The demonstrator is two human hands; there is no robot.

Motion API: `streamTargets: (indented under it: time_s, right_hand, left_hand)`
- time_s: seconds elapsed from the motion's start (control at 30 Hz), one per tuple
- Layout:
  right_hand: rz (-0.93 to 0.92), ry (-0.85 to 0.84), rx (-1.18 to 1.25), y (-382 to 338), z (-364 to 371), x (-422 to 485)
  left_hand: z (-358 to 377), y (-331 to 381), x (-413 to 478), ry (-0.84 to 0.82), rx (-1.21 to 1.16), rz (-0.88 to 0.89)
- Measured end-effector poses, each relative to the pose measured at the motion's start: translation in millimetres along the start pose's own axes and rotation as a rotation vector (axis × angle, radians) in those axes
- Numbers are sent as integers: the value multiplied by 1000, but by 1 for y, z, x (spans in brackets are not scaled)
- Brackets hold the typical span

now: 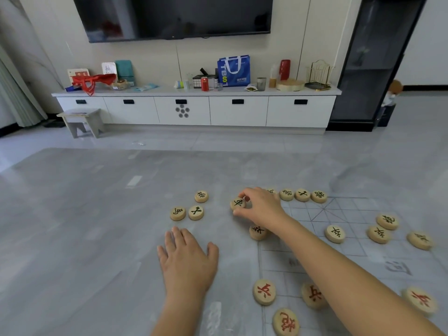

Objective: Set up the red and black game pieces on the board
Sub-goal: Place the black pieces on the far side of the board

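Observation:
A thin translucent game board (pixel 339 214) with a printed grid lies on the grey table at the right. My right hand (pixel 260 206) pinches a round wooden black-lettered piece (pixel 237 203) at the board's far left corner. My left hand (pixel 188 260) rests flat on the table, left of the board. Three black pieces (pixel 302 195) stand in a row along the far edge. More black pieces (pixel 335 234) sit mid-board. Red pieces (pixel 264 292) stand along the near rows. Three loose black pieces (pixel 196 212) lie off the board to the left.
Another black piece (pixel 258 232) sits just under my right wrist. Beyond the table is a tiled floor, a small stool (pixel 82 122) and a white cabinet (pixel 196 110) with clutter on top, below a wall television.

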State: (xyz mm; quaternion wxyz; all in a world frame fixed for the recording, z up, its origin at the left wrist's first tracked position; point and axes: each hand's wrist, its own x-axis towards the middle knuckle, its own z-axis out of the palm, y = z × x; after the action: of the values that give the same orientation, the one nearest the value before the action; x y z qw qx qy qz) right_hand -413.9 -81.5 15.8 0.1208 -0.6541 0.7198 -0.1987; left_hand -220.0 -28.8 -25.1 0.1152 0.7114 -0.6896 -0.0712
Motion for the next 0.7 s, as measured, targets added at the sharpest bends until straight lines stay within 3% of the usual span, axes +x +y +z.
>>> streamTargets:
  time_s: [0.7]
  right_hand:
    - [132,176,96,83,-51,-50]
  left_hand:
    - [21,-17,16,50,60,4]
